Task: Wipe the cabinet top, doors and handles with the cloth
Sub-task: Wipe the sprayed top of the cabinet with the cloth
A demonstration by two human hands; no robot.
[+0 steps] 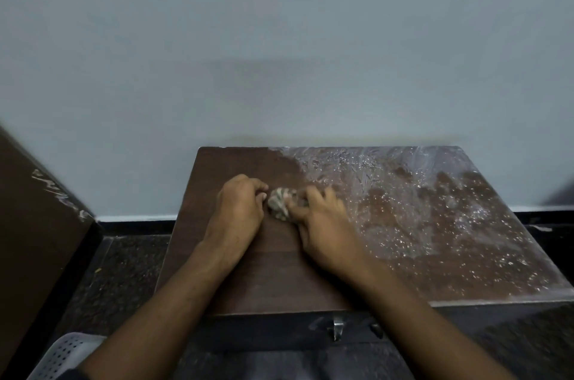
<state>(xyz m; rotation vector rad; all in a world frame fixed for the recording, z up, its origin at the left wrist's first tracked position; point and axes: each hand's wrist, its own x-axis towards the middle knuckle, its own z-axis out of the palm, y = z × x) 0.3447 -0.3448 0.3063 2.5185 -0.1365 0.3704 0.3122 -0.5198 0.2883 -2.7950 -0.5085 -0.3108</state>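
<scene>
A dark brown cabinet top (435,224) fills the lower middle of the head view. Its right part is covered with white dust and flecks; its left part looks cleaner. A small crumpled grey-white cloth (279,201) lies on the top between my hands. My right hand (323,224) holds the cloth with its fingers curled over it. My left hand (239,208) rests on the top with curled fingers touching the cloth's left side. A metal handle (337,328) shows on the cabinet's front below the edge. The doors are mostly hidden.
A pale blue-grey wall (279,38) stands right behind the cabinet. A dark wooden panel (34,224) leans at the left. A white perforated basket (62,354) sits at the bottom left on the dark speckled floor (124,271).
</scene>
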